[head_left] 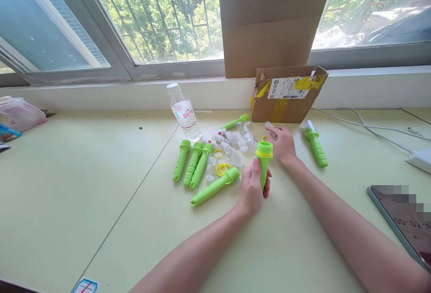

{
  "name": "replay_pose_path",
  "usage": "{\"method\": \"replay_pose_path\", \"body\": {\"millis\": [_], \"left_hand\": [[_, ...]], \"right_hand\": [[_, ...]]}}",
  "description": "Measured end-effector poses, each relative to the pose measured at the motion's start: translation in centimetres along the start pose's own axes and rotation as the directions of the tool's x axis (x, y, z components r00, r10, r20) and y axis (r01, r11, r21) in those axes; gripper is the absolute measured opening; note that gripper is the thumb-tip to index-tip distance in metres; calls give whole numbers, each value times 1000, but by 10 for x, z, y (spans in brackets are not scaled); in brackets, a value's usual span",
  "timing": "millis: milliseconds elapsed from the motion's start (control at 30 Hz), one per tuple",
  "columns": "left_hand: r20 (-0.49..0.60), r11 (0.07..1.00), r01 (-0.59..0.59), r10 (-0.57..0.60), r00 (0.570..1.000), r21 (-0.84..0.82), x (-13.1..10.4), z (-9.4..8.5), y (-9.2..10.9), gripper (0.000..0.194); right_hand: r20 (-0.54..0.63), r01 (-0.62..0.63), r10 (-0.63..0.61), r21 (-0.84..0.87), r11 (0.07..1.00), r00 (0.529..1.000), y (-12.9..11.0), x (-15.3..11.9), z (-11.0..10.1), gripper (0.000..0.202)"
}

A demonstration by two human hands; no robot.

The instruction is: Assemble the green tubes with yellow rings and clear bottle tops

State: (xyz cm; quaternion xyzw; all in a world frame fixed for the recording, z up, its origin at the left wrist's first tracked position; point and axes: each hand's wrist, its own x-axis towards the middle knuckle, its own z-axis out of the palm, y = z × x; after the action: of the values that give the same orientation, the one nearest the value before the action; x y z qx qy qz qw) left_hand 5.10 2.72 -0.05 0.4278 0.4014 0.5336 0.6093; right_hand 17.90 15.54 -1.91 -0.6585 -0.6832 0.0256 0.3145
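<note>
My left hand [253, 187] is wrapped round a green threaded plastic tube [264, 160], held upright with its open mouth up and a yellow ring below the thread. My right hand [282, 142], farther back, has its fingers closed on a clear plastic cap [269, 126]. Between the hands and the bottle lies a heap of clear caps [240, 140], some with red-tipped white parts [220, 135]. Loose yellow rings [222, 169] lie by them. Several green tubes [198, 165] rest to the left, one tube [215, 187] nearest me.
A water bottle [185, 115] stands behind the tubes. An opened cardboard box [286, 99] sits by the wall. At right lie a capped green tube [316, 147], white cables [363, 124] and a phone [400, 221]. A pink bag [23, 113] is far left.
</note>
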Motion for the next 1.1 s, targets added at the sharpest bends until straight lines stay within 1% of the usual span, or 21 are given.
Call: {"method": "replay_pose_path", "body": {"millis": [67,133,200,267,333,433,500,567,667,733,800,867,1000,1100], "left_hand": [[2,1000,-7,7,1000,2,0,1,1,59],[0,1000,-12,12,1000,13,-1,1,1,59],[-8,1000,-11,11,1000,24,0,1,0,59],[-10,999,-11,11,1000,36,0,1,0,59],[-3,999,-13,13,1000,46,0,1,0,60],[4,998,-16,16,1000,54,0,2,1,59],[0,998,-15,15,1000,55,1,2,2,58],[0,998,-14,14,1000,56,1,2,2,58],[2,998,-13,13,1000,54,1,2,2,59],[3,998,-12,12,1000,54,1,1,2,59],[3,998,-8,7,1000,56,1,1,1,58],[2,998,0,0,1000,56,0,1,2,58],[-9,998,10,-9,1000,54,1,2,3,59],[-2,998,15,-15,1000,56,1,2,4,61]], "right_hand": [[-122,5,25,241,971,992,-7,-9,-10,35],[-178,36,38,397,917,983,-16,-15,-24,31],[-183,52,46,496,867,982,-27,-20,-43,28],[-167,33,74,557,830,983,-37,-23,-62,28],[-166,2,120,597,802,979,-47,-25,-80,35],[-117,-30,141,656,754,983,-57,-27,-99,47],[-65,-59,138,673,737,988,-61,-28,-105,58],[-11,-58,91,697,715,996,-62,-28,-108,60],[103,-53,-28,705,707,994,-58,-27,-108,44],[146,-62,-52,682,729,988,-55,-26,-110,36],[149,-78,-28,662,745,988,-55,-26,-113,33],[144,-91,-8,670,737,990,-57,-27,-118,30],[85,-48,-21,738,673,996,-66,-30,-125,29],[45,-27,-13,786,617,999,-70,-32,-126,31]]}}
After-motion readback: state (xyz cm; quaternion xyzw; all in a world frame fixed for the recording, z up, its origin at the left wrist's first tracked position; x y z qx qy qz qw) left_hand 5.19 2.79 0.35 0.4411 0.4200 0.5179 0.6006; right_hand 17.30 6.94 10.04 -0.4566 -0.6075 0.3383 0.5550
